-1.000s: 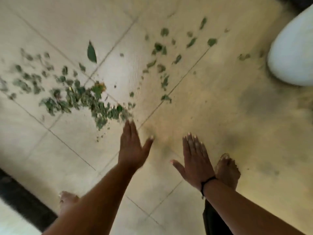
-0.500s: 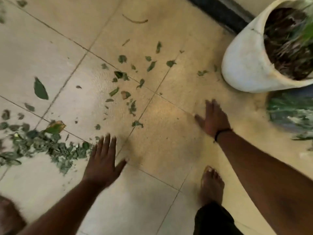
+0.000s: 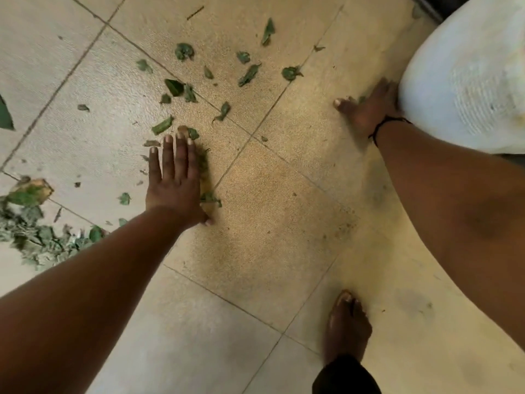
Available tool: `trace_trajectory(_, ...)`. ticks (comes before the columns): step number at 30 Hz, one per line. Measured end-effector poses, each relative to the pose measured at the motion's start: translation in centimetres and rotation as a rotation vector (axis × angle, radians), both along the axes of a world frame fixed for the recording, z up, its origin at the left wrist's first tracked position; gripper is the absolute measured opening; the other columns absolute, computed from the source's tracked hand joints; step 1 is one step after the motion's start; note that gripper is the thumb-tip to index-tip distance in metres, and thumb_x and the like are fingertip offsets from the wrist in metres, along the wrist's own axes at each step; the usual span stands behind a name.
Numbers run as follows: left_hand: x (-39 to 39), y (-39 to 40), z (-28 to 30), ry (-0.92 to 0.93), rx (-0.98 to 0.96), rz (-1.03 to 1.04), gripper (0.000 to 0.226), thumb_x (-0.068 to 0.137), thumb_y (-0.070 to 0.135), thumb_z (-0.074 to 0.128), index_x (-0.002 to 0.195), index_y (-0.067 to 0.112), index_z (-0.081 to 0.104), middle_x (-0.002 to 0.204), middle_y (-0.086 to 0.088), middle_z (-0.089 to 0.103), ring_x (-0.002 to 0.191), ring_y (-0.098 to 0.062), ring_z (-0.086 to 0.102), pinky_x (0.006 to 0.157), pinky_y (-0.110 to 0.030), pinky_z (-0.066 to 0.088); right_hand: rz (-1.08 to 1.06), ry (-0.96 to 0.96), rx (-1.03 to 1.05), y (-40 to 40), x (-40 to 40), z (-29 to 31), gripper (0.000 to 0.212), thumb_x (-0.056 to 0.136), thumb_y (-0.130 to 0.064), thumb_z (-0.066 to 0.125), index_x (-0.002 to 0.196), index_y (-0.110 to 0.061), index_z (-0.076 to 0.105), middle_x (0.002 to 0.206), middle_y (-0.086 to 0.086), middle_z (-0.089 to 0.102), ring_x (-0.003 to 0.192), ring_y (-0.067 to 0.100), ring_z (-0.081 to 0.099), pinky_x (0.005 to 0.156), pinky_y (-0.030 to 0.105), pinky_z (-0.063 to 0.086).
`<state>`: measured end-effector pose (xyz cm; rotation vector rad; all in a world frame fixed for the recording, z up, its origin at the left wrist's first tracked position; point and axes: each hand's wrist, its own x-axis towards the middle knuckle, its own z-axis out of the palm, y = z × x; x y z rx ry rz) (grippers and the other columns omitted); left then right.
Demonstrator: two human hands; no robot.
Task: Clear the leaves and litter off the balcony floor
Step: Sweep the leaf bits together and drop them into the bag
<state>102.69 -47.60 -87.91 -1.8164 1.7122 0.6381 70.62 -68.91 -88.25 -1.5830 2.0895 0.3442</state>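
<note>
Left hand (image 3: 173,180) flat, fingers straight, pressing leaf scraps (image 3: 208,199) on floor tile (image 3: 255,223); right hand (image 3: 369,109) spread flat beside white pot (image 3: 460,81).

Left hand (image 3: 173,177) lay flat, fingers straight and together. Right hand (image 3: 369,109) reached forward, palm down, fingers extended, thumb splayed.

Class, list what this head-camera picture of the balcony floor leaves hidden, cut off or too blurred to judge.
- White pot: head view; cut by top and right edges, blurred; contents unseen.
- Right hand: blurred; fingertips at the pot's base unclear.
- Leaf pile: cut by left edge, smeared.
- Left hand: flat, covering any scraps beneath.
- Bare foot: heel hidden by dark trouser hem.
</note>
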Motion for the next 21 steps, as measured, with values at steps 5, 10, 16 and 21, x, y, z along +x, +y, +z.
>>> trace_trajectory(5,-1.3,-0.5,0.9,-0.006,0.088,0.143,0.166,0.054,0.074,0.078,0.133,-0.003,-0.046,0.134,-0.025,-0.056,0.13,-0.039,-0.046,0.104,-0.052,-0.031,0.007,-0.148,-0.077,2.8,1.3,-2.0,0.111,0.086,-0.065,0.057,0.155,-0.004,-0.004,0.162,0.018,-0.007,0.15,0.035,-0.004,0.122,0.042,0.003)
trace_trajectory(10,-1.8,0.1,1.9,-0.016,0.087,0.283,0.16,0.063,0.07,0.075,0.129,-0.006,-0.049,0.13,-0.027,-0.059,0.125,-0.041,-0.049,0.11,-0.052,-0.026,0.702,-0.171,-0.005,11.9,10.8,-2.7,0.106,0.09,-0.072,0.033,0.149,-0.003,-0.021,0.158,0.023,-0.02,0.146,0.04,-0.017,0.12,0.049,-0.007)
trace_trajectory(16,-2.1,1.0,2.6,0.084,0.077,0.506,0.152,0.074,0.046,0.081,0.126,-0.001,-0.053,0.129,-0.021,-0.062,0.123,-0.037,-0.054,0.104,-0.045,-0.037,0.613,-0.343,-0.257,7.3,15.0,-3.0,0.09,0.092,-0.066,0.04,0.156,-0.01,0.01,0.163,0.017,0.001,0.15,0.034,0.001,0.122,0.047,0.006)
trace_trajectory(21,-0.6,1.6,1.4,0.181,0.052,0.55,0.155,0.07,0.051,0.081,0.122,0.0,-0.056,0.126,-0.02,-0.064,0.123,-0.037,-0.054,0.102,-0.044,-0.036,0.065,-0.094,-0.256,-5.3,12.5,-3.4,0.096,0.091,-0.072,0.031,0.156,-0.007,0.005,0.163,0.018,-0.002,0.15,0.036,-0.002,0.121,0.04,-0.001)
